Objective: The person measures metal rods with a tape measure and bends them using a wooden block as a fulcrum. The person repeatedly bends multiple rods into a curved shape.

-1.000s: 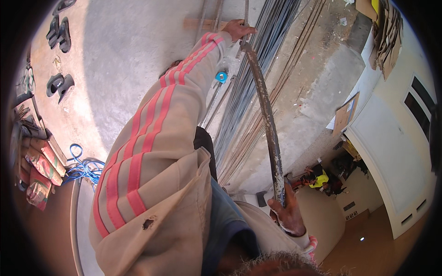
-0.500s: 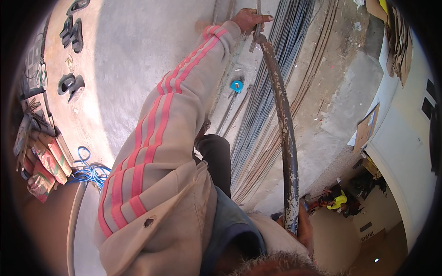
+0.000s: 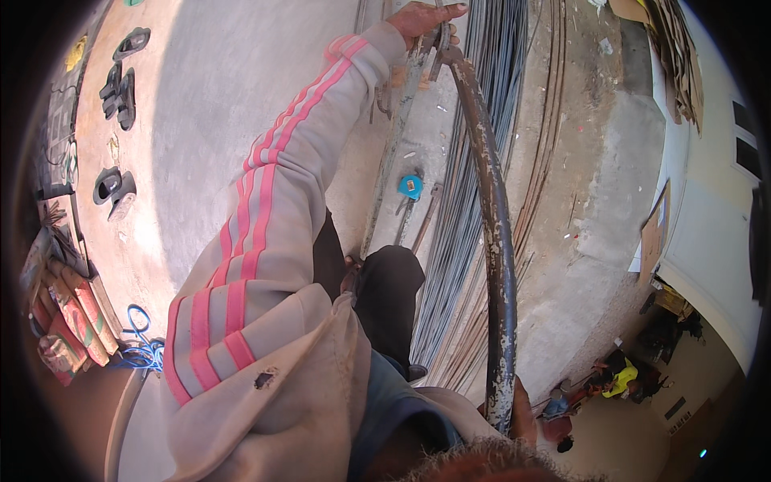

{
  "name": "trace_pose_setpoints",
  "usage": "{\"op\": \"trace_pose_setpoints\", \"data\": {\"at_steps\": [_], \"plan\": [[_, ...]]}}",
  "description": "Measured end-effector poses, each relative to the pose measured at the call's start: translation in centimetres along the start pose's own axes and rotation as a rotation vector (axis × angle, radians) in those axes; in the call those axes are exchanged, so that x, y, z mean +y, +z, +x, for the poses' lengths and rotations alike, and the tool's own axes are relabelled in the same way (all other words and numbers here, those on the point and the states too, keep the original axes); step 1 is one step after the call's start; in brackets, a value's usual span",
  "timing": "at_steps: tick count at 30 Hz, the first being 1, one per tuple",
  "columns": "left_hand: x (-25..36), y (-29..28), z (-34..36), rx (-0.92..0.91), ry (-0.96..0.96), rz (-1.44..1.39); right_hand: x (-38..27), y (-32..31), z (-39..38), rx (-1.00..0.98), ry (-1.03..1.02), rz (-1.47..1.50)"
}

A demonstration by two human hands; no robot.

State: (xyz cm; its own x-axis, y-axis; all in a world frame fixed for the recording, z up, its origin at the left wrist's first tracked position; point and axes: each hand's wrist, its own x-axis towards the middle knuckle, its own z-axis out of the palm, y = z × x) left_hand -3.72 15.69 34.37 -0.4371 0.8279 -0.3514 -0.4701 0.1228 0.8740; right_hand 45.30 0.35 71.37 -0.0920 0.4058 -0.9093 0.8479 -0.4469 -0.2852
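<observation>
A long, curved-looking metal tube (image 3: 491,209), dark with flaking paint, runs from the far top down to my right side. At its far end is a flat metal bracket (image 3: 438,60). My left hand (image 3: 422,20) reaches out there, fingers closed round the metal at the bracket, its thumb pointing right. My right hand (image 3: 524,414) is wrapped round the tube's near end, mostly hidden behind it. Under and beside the tube lies a bundle of long thin grey steel rods (image 3: 474,145). A blue tape measure (image 3: 410,187) lies on the floor left of the rods.
Reddish-brown rods (image 3: 550,120) lie to the right. Black sandals (image 3: 115,191) and a blue hose (image 3: 143,353) are at the left, near filled sacks (image 3: 76,309). Cardboard (image 3: 671,60) leans at the far right. People, one in a yellow top (image 3: 621,377), are at the lower right.
The tape measure and floor have shifted lower in view, and my left hand appears higher. More of my dark-trousered knee shows. Both hands keep their hold on the tool.
</observation>
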Motion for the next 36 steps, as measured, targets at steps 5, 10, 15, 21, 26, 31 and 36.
{"op": "trace_pose_setpoints", "data": {"at_steps": [5, 10, 15, 21, 26, 31, 36], "plan": [[0.4, 0.5, 0.8, -0.096, 0.008, -0.117, 3.4, 2.1, 5.5, -0.144, -0.151, 0.018], [1.1, 0.1, 1.8, -0.152, -0.032, -0.052, 5.9, 4.2, 10.4, -0.262, -0.258, 0.174], [1.5, -0.3, 2.3, -0.131, -0.009, -0.070, 7.2, 5.7, 12.5, -0.343, -0.314, 0.289], [1.3, -1.8, 0.2, -0.046, -0.013, -0.053, 6.4, 7.5, 10.5, -0.373, -0.271, 0.332], [1.2, -1.5, -0.9, -0.048, -0.030, -0.121, 7.9, 8.7, 6.8, -0.249, -0.142, 0.251], [1.4, -0.9, -1.6, -0.020, -0.061, -0.117, 9.4, 9.5, 3.8, -0.042, -0.126, 0.156], [1.6, -0.4, -2.1, -0.004, -0.104, -0.078, 8.7, 10.2, 3.1, 0.049, -0.220, 0.036]]}}
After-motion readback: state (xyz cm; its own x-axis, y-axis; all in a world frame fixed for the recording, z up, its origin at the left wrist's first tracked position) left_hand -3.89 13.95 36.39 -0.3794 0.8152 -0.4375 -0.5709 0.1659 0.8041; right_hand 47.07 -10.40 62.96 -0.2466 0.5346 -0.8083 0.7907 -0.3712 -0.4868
